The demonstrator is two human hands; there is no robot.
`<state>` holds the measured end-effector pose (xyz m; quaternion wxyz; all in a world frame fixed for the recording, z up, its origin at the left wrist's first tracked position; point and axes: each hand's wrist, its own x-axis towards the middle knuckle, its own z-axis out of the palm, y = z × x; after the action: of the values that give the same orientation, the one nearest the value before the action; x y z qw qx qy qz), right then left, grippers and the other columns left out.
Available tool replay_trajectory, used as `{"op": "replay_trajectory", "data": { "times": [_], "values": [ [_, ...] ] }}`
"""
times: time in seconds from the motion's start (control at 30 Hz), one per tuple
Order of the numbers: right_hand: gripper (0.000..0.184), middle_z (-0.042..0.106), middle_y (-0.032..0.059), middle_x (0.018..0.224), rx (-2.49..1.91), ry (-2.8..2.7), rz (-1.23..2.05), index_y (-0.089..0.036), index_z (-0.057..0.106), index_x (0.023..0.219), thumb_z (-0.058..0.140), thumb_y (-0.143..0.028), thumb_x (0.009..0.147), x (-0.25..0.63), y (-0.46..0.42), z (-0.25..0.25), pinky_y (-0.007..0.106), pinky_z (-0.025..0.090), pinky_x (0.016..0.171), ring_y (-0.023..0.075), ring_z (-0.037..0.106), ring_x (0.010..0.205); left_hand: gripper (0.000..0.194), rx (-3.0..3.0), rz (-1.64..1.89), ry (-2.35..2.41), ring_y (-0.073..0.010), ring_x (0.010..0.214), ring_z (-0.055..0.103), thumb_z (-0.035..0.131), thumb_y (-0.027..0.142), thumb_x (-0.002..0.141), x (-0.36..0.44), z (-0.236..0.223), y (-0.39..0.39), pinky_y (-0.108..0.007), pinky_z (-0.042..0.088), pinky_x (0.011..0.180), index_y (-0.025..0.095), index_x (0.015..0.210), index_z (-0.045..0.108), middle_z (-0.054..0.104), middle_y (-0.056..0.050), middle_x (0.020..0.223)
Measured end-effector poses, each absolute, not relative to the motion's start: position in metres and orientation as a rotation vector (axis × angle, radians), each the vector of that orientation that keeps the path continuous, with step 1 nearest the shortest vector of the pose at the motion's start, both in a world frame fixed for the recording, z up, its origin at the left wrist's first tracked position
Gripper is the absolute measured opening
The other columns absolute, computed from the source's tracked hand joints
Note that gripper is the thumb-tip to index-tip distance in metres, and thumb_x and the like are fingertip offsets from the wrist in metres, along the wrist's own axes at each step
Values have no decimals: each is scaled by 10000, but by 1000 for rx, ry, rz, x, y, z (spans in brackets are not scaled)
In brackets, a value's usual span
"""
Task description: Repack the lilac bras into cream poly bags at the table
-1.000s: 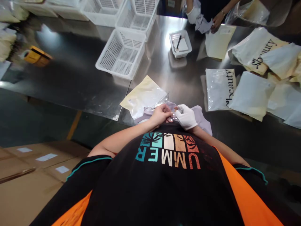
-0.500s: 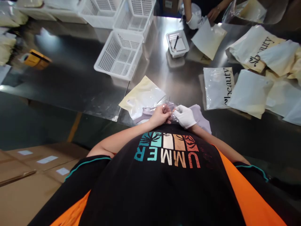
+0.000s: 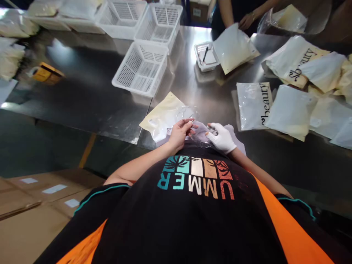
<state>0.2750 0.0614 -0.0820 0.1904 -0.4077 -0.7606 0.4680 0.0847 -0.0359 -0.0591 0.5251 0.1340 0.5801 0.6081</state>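
Note:
At the table's near edge, close to my body, lies a lilac garment with clear plastic film over its middle. My left hand, bare, is above its left part. Thumb and fingertips come together there on a small white bit, too small to name. My right hand, in a white glove with bared fingertips, is over the garment's right part. Its thumb and fingers are apart, with nothing seen between them. Beyond my left hand lies a pale yellow and clear plastic bag, partly hidden by that hand.
White perforated baskets stand across the metal table. A small basket holds a pen. Several bags marked "beauty" lie at right. Opposite, a co-worker's hand is at another bag. Cardboard boxes stand lower left.
My hands have moved apart from their meeting point over the plastic, left hand leftward, right hand slightly rightward with its fingers opened. The co-worker's bag has shifted left.

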Motion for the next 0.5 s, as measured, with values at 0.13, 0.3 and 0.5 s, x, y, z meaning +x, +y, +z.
{"op": "replay_trajectory", "data": {
  "times": [0.13,0.3,0.5],
  "values": [
    [533,778,142,1225,-1032,-2086,1284,-173,764,1219,765,-588,883,257,78,-62,411,610,959,259,722,1029,274,496,1413,1381,-94,550,672,855,312,908,88,-51,-36,-186,455,508,139,1073,720,807,-35,786],
    [222,718,30,812,-1052,-2112,1261,-171,723,869,763,-386,832,226,89,-34,289,517,731,171,619,771,348,766,1315,1343,-111,570,688,824,470,939,87,-45,-29,-193,473,500,148,890,703,804,-62,765],
    [269,589,-11,659,-1123,-2190,1144,-202,554,663,677,-330,865,222,83,-21,272,401,681,136,501,681,482,881,1545,1558,-112,584,691,921,581,820,74,-42,-24,-192,493,492,171,970,716,756,1,740]
  ]
}}
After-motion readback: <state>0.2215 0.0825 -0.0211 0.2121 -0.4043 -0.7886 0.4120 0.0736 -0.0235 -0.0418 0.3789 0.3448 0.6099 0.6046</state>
